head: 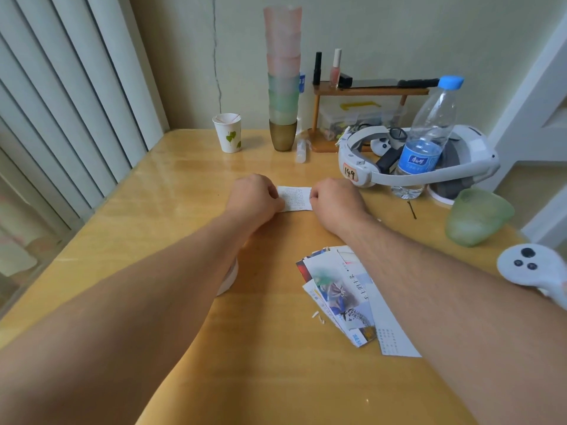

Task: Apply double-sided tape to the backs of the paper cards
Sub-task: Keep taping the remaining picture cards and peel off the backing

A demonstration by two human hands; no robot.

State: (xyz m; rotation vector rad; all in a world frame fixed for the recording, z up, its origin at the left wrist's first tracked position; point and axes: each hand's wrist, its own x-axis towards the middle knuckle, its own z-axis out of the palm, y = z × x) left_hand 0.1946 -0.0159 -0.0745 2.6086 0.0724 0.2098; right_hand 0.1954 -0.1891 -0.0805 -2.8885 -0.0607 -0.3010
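A small white paper card (295, 198) with fine print lies flat on the wooden table (171, 185) in the middle. My left hand (253, 196) holds its left end with curled fingers. My right hand (336, 199) pinches its right end. Nearer to me lies a fanned pile of several printed cards (340, 294), partly under my right forearm. A white roll of tape (228, 279) peeks out from under my left forearm; most of it is hidden.
At the back stand a paper cup (228, 132), a tall stack of tumblers (283, 78) and a small wooden shelf (368, 92). On the right are a white headset (420, 167), a water bottle (426, 139), a green cup on its side (477, 216), a hairpin (412, 209) and a controller (534, 268).
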